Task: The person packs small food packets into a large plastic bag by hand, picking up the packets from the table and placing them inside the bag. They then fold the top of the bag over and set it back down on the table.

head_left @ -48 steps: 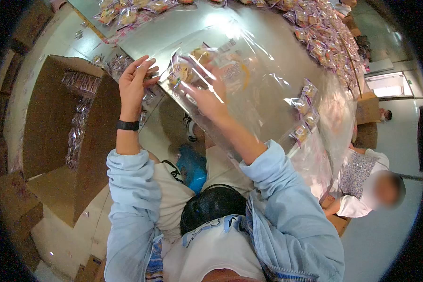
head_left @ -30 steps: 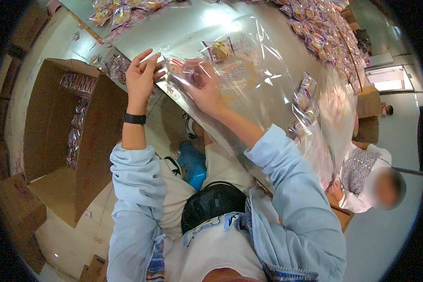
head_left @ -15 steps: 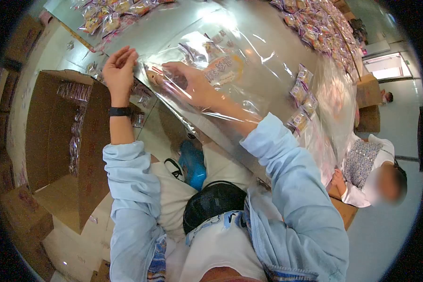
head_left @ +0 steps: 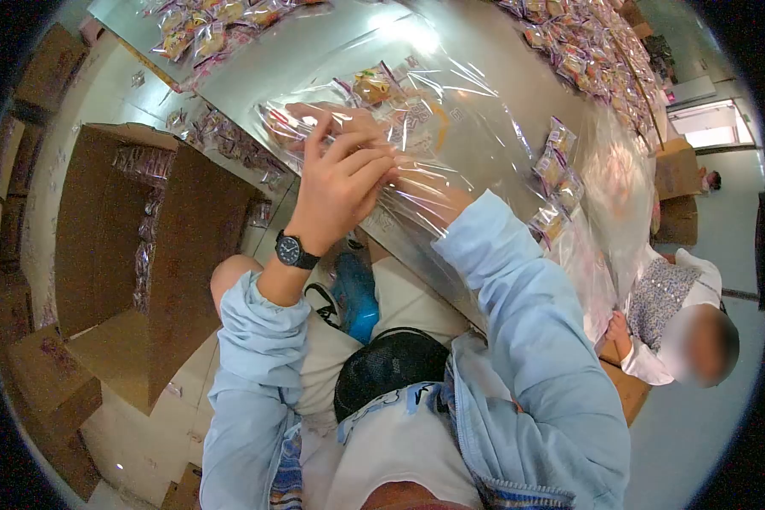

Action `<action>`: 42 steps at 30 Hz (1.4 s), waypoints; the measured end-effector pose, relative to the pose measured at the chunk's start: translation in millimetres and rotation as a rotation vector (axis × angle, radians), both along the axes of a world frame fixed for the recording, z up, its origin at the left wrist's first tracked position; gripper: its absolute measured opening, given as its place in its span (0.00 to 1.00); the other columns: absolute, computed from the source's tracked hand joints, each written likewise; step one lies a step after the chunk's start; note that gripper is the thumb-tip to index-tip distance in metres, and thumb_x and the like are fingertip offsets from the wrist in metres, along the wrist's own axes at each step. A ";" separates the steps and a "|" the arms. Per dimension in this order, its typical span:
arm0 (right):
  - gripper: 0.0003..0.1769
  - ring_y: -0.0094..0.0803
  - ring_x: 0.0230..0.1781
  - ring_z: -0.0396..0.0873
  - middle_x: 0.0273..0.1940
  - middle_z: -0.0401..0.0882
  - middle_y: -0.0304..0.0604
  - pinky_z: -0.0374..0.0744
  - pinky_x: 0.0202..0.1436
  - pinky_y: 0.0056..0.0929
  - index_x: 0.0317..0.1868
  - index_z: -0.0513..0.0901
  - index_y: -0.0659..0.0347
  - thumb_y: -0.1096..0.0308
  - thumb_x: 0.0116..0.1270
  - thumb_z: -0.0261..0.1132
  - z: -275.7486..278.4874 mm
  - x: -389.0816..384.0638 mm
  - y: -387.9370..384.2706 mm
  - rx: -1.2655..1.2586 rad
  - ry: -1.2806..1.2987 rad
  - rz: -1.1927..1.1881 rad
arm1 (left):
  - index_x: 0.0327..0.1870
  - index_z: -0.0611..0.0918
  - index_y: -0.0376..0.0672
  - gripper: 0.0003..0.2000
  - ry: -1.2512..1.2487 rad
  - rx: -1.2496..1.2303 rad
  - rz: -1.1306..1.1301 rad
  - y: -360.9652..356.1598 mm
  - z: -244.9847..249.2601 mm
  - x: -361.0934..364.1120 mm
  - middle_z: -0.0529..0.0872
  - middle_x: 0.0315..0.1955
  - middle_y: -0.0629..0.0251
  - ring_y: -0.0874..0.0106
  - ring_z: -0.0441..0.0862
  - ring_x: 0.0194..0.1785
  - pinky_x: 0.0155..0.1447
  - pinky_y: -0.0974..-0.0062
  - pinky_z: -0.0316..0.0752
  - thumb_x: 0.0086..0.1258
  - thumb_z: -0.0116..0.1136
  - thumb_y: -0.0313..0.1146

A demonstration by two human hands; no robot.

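Observation:
My right hand (head_left: pixel 359 121) is inside a large clear plastic bag (head_left: pixel 463 136) printed with purple characters and a yellow arc. Its fingers stretch toward the bag's left end, partly hidden behind my left hand (head_left: pixel 340 183). That left hand, with a black watch on its wrist, lies across the right hand, its fingers bent onto the film; its thumb is hidden. A red-and-white printed patch (head_left: pixel 286 121) shows at the bag's left end, too blurred to name. Beside the right fingers, a small wrapped snack (head_left: pixel 374 85) shows through or next to the film.
The metal table (head_left: pixel 255 64) holds heaps of wrapped snacks (head_left: pixel 569 51) and a short row of packs (head_left: pixel 557 161). An open cardboard box (head_left: pixel 178 255) with packs stands at left. A co-worker (head_left: pixel 667 285) sits at right near more clear film (head_left: pixel 608 195).
My left hand has moved right and down from the bag's left corner onto my right hand. The right hand stays inside the bag, fingers now straighter.

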State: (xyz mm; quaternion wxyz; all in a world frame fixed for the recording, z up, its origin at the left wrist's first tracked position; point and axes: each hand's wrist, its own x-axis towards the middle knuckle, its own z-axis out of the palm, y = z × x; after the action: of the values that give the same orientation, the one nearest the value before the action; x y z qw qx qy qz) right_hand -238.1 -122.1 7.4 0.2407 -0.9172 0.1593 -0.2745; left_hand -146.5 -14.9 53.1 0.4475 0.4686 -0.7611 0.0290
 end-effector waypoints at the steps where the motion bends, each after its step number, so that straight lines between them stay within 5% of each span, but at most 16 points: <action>1: 0.28 0.47 0.58 0.82 0.61 0.80 0.51 0.81 0.62 0.35 0.73 0.70 0.53 0.66 0.73 0.57 1.7 1.0 1.2 0.006 0.010 -0.010 | 0.40 0.87 0.46 0.09 0.046 -0.005 -0.024 1.9 2.4 -4.4 0.90 0.42 0.71 0.66 0.84 0.55 0.75 0.46 0.63 0.59 0.71 0.27; 7: 0.32 0.45 0.59 0.81 0.64 0.78 0.51 0.82 0.62 0.32 0.79 0.64 0.42 0.65 0.76 0.50 10.8 8.5 -7.1 -0.014 0.285 -0.036 | 0.40 0.86 0.43 0.07 0.214 -0.010 -0.121 2.8 1.4 -16.6 0.90 0.43 0.67 0.64 0.85 0.54 0.72 0.50 0.67 0.63 0.68 0.24; 8: 0.34 0.46 0.59 0.81 0.65 0.77 0.51 0.82 0.60 0.36 0.79 0.64 0.39 0.66 0.73 0.54 3.7 1.8 4.0 0.081 0.031 -0.037 | 0.40 0.86 0.43 0.07 0.193 -0.018 -0.127 2.4 3.0 -16.2 0.90 0.44 0.66 0.63 0.84 0.54 0.71 0.50 0.67 0.63 0.68 0.24; 12: 0.34 0.52 0.56 0.81 0.61 0.78 0.52 0.83 0.57 0.41 0.76 0.68 0.47 0.68 0.69 0.61 17.5 -7.9 -8.2 -0.036 -0.026 0.035 | 0.44 0.86 0.42 0.10 0.186 -0.076 -0.041 11.9 12.1 -5.2 0.90 0.48 0.61 0.59 0.82 0.58 0.71 0.51 0.68 0.61 0.71 0.27; 14: 0.32 0.54 0.56 0.81 0.61 0.76 0.55 0.83 0.57 0.43 0.73 0.70 0.51 0.68 0.67 0.63 31.5 -22.1 6.7 -0.090 -0.011 -0.230 | 0.56 0.81 0.39 0.22 0.224 -0.206 0.029 15.4 2.5 13.9 0.86 0.54 0.55 0.55 0.81 0.57 0.70 0.53 0.68 0.60 0.72 0.29; 16: 0.25 0.56 0.53 0.80 0.60 0.77 0.58 0.77 0.63 0.46 0.67 0.76 0.57 0.64 0.71 0.65 28.0 -28.1 9.3 0.019 -0.142 -0.434 | 0.64 0.75 0.37 0.27 0.336 -0.271 0.483 14.1 -16.6 22.2 0.81 0.57 0.56 0.60 0.81 0.51 0.64 0.60 0.71 0.65 0.71 0.31; 19: 0.31 0.66 0.56 0.78 0.58 0.73 0.70 0.81 0.58 0.52 0.69 0.70 0.63 0.65 0.67 0.66 20.4 -31.8 3.7 0.100 -0.070 -0.728 | 0.67 0.72 0.35 0.29 0.859 0.047 0.571 -3.5 -41.9 44.9 0.76 0.58 0.59 0.68 0.79 0.45 0.56 0.70 0.74 0.67 0.72 0.33; 22: 0.45 0.70 0.60 0.76 0.66 0.65 0.77 0.76 0.64 0.54 0.71 0.65 0.70 0.47 0.65 0.70 -59.0 -45.8 -50.6 0.100 0.126 -0.801 | 0.69 0.69 0.33 0.33 1.148 0.291 0.384 -8.7 -53.8 62.0 0.74 0.58 0.58 0.75 0.78 0.48 0.50 0.77 0.77 0.67 0.74 0.34; 24: 0.55 0.64 0.60 0.78 0.63 0.73 0.74 0.74 0.67 0.51 0.69 0.68 0.74 0.34 0.58 0.72 -26.1 -27.5 -42.3 0.164 -0.004 -0.990 | 0.68 0.70 0.33 0.32 1.150 0.279 0.403 -10.6 -55.5 62.7 0.74 0.59 0.58 0.76 0.78 0.47 0.47 0.79 0.78 0.68 0.74 0.33; 27: 0.48 0.56 0.56 0.81 0.55 0.81 0.70 0.77 0.62 0.47 0.64 0.75 0.73 0.40 0.58 0.75 18.8 -21.0 -31.9 0.466 -0.069 -0.866 | 0.68 0.70 0.33 0.32 1.152 0.268 0.406 -12.4 -58.7 64.4 0.74 0.59 0.57 0.77 0.79 0.45 0.46 0.79 0.78 0.67 0.74 0.33; 28: 0.39 0.44 0.52 0.83 0.50 0.84 0.63 0.80 0.55 0.40 0.58 0.79 0.73 0.47 0.58 0.77 16.4 -20.4 -32.8 0.629 -0.204 -0.782 | 0.68 0.70 0.33 0.32 1.149 0.263 0.402 -13.3 -59.3 65.0 0.74 0.59 0.57 0.77 0.80 0.45 0.46 0.79 0.79 0.67 0.74 0.34; 32: 0.32 0.32 0.48 0.81 0.48 0.84 0.51 0.79 0.49 0.29 0.57 0.79 0.71 0.56 0.60 0.78 9.2 -13.7 -36.3 0.818 -0.498 -0.587 | 0.67 0.71 0.33 0.32 1.128 0.287 0.419 -12.8 -58.2 66.0 0.75 0.60 0.56 0.77 0.80 0.45 0.45 0.79 0.80 0.67 0.75 0.34; 35: 0.30 0.32 0.47 0.80 0.49 0.83 0.50 0.79 0.48 0.29 0.57 0.79 0.72 0.59 0.61 0.76 14.9 4.3 -30.0 0.882 -0.570 -0.764 | 0.67 0.72 0.33 0.32 1.104 0.296 0.429 -14.2 -58.3 65.9 0.75 0.60 0.56 0.76 0.81 0.44 0.46 0.78 0.80 0.66 0.75 0.34; 39: 0.33 0.30 0.43 0.80 0.48 0.83 0.47 0.79 0.46 0.29 0.59 0.79 0.70 0.59 0.60 0.78 -11.3 -11.9 -57.4 1.027 -0.345 -0.433 | 0.68 0.72 0.33 0.33 1.099 0.282 0.395 -19.6 -71.9 72.3 0.75 0.60 0.56 0.77 0.80 0.43 0.47 0.77 0.79 0.66 0.75 0.36; 40: 0.27 0.28 0.41 0.81 0.47 0.83 0.45 0.79 0.44 0.28 0.58 0.81 0.66 0.65 0.60 0.77 12.1 -8.4 -43.2 0.660 -0.181 -0.514 | 0.68 0.72 0.33 0.33 1.100 0.284 0.393 -19.3 -72.4 72.6 0.75 0.60 0.56 0.77 0.80 0.43 0.48 0.77 0.79 0.66 0.75 0.36; 42: 0.22 0.27 0.42 0.81 0.46 0.84 0.44 0.80 0.46 0.28 0.55 0.82 0.64 0.72 0.60 0.75 11.3 -4.5 -31.3 0.829 -0.403 -0.428 | 0.68 0.73 0.33 0.34 1.109 0.287 0.386 -18.8 -76.2 71.8 0.75 0.60 0.56 0.77 0.80 0.43 0.48 0.77 0.79 0.66 0.75 0.37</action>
State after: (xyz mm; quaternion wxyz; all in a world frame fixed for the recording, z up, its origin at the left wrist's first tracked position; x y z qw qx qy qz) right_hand -242.6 -153.4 18.7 0.5490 -0.6201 0.3895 -0.4030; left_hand -74.7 -33.7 -23.1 0.6964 0.5994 -0.3117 -0.2419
